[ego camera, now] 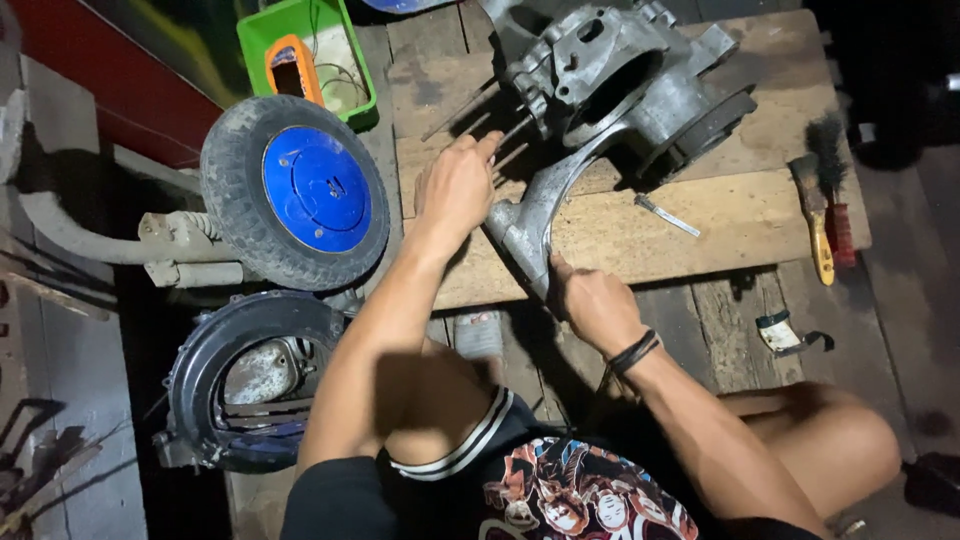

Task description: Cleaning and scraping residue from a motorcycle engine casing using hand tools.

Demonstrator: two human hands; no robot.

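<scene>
The left hand (455, 188) pinched a thin steel stud (515, 130) on the rough grey cast engine casing (610, 95) while the right hand (592, 305) gripped its curved arm, a rubber wheel (295, 192) lying left.

The grey engine casing (620, 85) runs off the top edge, its upper end unseen; the right hand (592, 305) covers its narrow arm's tip.

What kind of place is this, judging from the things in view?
Probably a small repair workshop for scooters or motorcycles: a grey metal engine casing lies on wooden boards, beside a small wheel and paintbrushes.
</scene>
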